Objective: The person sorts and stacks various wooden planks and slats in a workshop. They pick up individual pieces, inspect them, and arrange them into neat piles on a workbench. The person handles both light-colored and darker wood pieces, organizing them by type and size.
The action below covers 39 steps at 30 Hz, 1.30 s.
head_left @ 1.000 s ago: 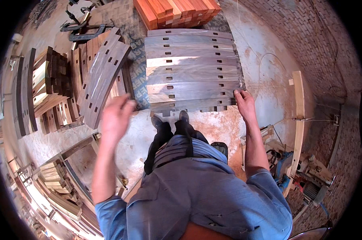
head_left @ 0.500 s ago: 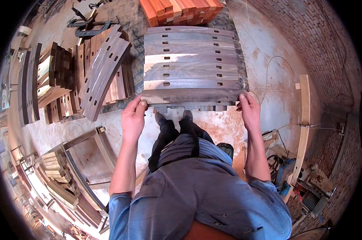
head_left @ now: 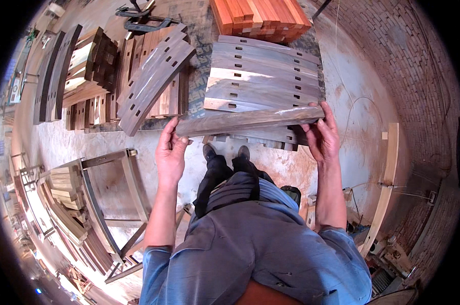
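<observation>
Between my two hands I hold a dark, slightly curved wooden slat (head_left: 245, 120) by its ends, raised and tilted above the near edge of a stack. My left hand (head_left: 170, 152) is closed on its left end, thumb on the near side. My right hand (head_left: 322, 133) grips the right end, which sits a little higher, fingers curled under it. Beyond it lies a row of similar grey-brown slats (head_left: 263, 76), side by side, each with small rectangular slots near its ends. Part of the nearest slat shows under the held one.
Reddish-orange wood blocks (head_left: 263, 20) are stacked at the far side. To the left are slotted slats (head_left: 156, 79), upright wood pieces (head_left: 95, 66) and a dark clamp (head_left: 146, 23). A frame (head_left: 108, 160) and more timber (head_left: 67, 188) stand lower left; a pale board (head_left: 387, 188) stands right.
The slat has been lifted off the stack's near edge and turned, its right end going up and away. My hands moved with it. The whole view has shifted somewhat.
</observation>
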{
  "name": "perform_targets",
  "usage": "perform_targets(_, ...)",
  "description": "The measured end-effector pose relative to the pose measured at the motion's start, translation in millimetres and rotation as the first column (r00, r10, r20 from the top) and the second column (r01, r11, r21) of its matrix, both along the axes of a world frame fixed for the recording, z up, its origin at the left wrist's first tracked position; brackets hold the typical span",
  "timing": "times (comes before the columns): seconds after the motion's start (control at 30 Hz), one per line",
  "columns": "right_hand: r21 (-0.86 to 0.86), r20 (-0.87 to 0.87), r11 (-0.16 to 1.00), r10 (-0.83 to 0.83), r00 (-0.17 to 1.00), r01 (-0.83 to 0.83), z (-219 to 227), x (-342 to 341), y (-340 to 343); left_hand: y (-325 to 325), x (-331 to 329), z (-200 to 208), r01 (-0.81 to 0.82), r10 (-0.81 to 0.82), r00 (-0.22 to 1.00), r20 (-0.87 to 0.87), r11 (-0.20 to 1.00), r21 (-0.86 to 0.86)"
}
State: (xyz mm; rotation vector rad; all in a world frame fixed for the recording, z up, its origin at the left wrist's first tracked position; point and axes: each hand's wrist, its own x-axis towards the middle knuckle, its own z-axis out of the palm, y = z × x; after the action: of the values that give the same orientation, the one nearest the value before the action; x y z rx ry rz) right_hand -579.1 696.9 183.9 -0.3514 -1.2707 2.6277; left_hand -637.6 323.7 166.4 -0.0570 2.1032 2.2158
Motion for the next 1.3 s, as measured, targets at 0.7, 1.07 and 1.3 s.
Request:
perform_targets(0.7,0.023,0.285,0.996,0.079,0.955,-0.089,15,-93,-77,-42,-31,79,-0.175,-0.448,0.817,-0.362,0.407,-0.897)
perform_targets(1.07,0.403,0.230,0.914,-0.060,0.971,-0.039,57,-95,-65,-102,-55,86,0.153,-0.117,0.988,0.102,0.853,-0.499)
perform_targets(1.3,0.595,0.232,0.778,-0.408,0.883,0.202,3,-36,18,-193,-143,179,-0.566,0.246,0.824,-0.511,0.307,-0.765)
